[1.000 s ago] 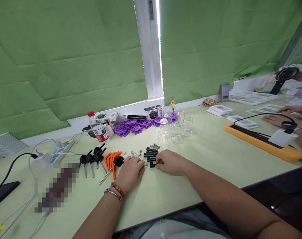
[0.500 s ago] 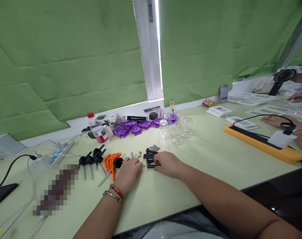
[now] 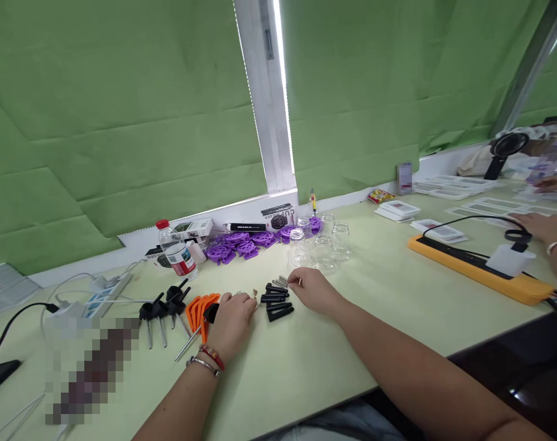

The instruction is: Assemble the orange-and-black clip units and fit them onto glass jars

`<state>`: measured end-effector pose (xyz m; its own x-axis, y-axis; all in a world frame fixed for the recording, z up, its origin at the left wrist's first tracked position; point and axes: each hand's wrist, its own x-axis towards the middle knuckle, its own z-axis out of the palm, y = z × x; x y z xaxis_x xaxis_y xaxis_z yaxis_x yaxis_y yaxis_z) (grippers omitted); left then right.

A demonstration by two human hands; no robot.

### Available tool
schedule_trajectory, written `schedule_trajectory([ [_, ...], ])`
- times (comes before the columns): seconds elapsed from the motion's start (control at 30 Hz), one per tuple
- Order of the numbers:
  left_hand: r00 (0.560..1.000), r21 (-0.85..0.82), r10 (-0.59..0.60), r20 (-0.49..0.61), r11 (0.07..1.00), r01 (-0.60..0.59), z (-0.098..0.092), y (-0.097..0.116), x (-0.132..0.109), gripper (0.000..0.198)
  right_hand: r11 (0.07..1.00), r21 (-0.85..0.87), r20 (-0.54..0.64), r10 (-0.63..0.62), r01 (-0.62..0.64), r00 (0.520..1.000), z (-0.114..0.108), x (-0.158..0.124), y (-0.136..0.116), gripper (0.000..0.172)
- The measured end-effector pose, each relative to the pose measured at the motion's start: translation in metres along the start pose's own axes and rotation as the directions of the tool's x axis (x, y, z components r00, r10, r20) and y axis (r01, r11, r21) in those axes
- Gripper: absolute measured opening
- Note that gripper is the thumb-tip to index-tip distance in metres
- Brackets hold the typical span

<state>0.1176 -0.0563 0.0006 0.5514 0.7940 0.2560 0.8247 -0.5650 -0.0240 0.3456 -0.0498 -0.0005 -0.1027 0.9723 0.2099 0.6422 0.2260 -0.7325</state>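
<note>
My left hand rests on the table with its fingers curled down, and what lies under them is hidden. Against its left side is a black cap with a metal rod beside it. Orange angled pieces lie further left. My right hand has thumb and forefinger pinched at the end of a small group of metal springs. Just below, several black tube-shaped parts lie in a loose row between my hands. A small brown piece sits near my left fingertips.
Clear glass jars and purple plastic parts stand behind my hands. A red-capped bottle, black funnel-like parts with rods and a power strip are left. At right lies an orange power strip; another person's hand is beyond.
My right hand has left the black tube parts and moved up and back to the springs. My left hand stays in about the same place. The camera view has shifted slightly.
</note>
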Motion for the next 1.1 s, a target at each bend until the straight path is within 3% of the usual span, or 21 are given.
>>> schedule_trajectory([
  [0.2, 1.000, 0.080, -0.017, -0.012, 0.997, 0.018, -0.004, 0.000, 0.043, 0.034, 0.995, 0.059, -0.036, 0.082, -0.080, 0.996, 0.001, 0.020, 0.022, 0.012],
  [0.4, 0.995, 0.212, 0.094, 0.033, 0.972, -0.099, 0.007, 0.005, 0.077, 0.023, 0.990, 0.037, -0.059, 0.140, -0.138, 0.988, 0.009, 0.032, 0.035, 0.015],
  [0.63, 0.982, 0.268, 0.156, 0.104, 0.947, -0.179, 0.013, 0.007, 0.086, 0.021, 0.990, -0.001, -0.021, 0.141, -0.141, 0.990, 0.013, 0.032, 0.035, 0.023],
  [0.83, 0.963, 0.336, 0.243, 0.112, 0.903, -0.267, 0.013, 0.007, 0.089, 0.023, 0.995, -0.083, -0.005, 0.062, -0.062, 0.998, 0.020, 0.033, 0.036, 0.028],
  [1.1, 0.961, 0.308, 0.252, 0.110, 0.911, -0.274, 0.014, 0.005, 0.091, 0.022, 0.978, -0.208, 0.033, 0.010, -0.003, 0.999, 0.022, 0.032, 0.034, 0.029],
])
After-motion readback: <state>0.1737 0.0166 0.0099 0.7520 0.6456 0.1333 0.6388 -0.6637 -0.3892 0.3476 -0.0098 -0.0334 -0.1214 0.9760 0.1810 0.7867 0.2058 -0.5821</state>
